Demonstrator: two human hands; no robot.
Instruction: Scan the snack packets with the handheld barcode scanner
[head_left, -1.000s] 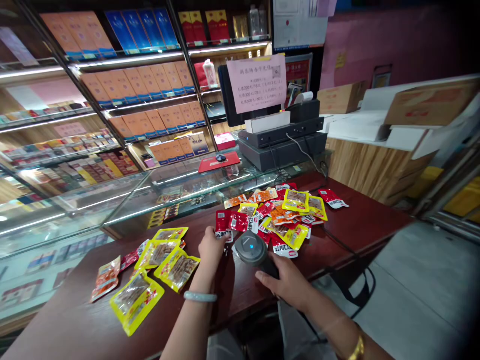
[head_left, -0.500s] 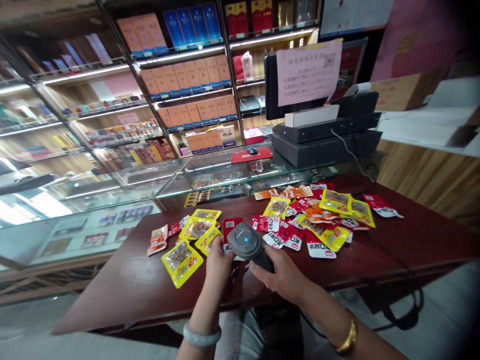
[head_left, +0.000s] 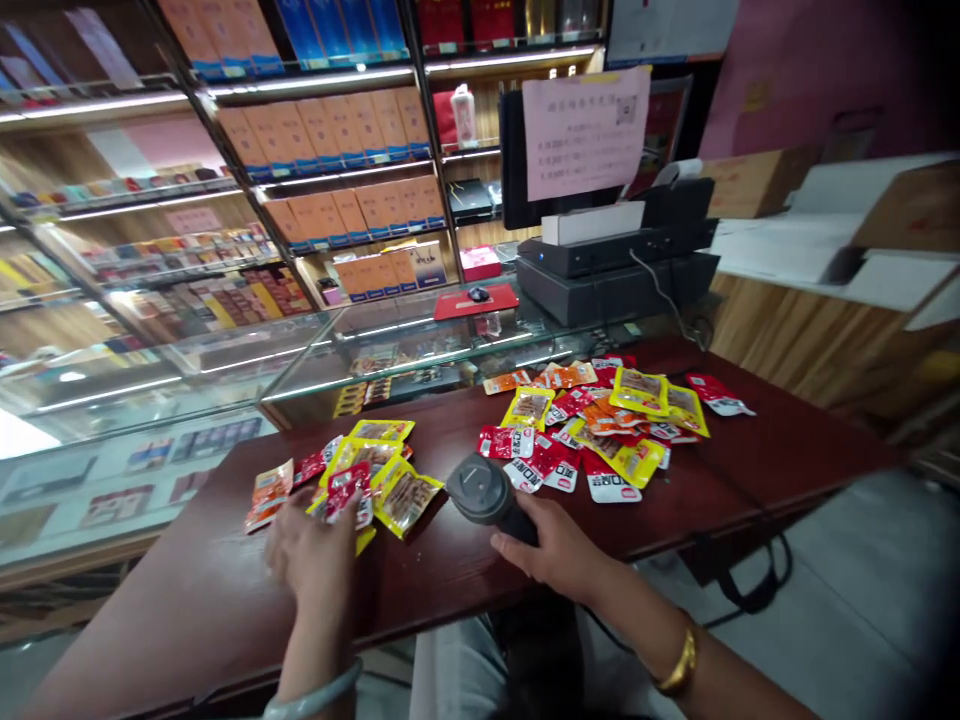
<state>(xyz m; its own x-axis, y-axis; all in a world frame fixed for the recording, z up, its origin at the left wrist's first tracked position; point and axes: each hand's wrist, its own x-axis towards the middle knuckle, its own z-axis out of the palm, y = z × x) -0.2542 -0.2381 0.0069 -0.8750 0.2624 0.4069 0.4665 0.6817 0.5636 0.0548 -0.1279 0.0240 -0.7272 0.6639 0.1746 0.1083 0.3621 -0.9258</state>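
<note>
My right hand (head_left: 551,545) is wrapped round the handle of a grey barcode scanner (head_left: 484,490), held above the dark table with its head towards the left. My left hand (head_left: 315,555) reaches over the left group of snack packets, slightly blurred, with its fingers apart. At its thumb a red snack packet (head_left: 349,487) lies across yellow snack packets (head_left: 405,495). Left of it is an orange packet (head_left: 268,495). On the right side a larger heap mixes yellow packets (head_left: 639,390), red and white packets (head_left: 611,485) and orange ones (head_left: 607,412).
The dark red table (head_left: 442,570) borders a glass display counter (head_left: 300,385). Behind stand a cash drawer (head_left: 615,285), a monitor with a pink sign (head_left: 585,135), and a mouse on a red mat (head_left: 450,307). Shelves of orange boxes (head_left: 322,135) line the wall. A cable hangs at right.
My left hand has moved left from beside the scanner to the left group. The red packet that lay near it is now on that group. The scanner stays in my right hand; the view has shifted.
</note>
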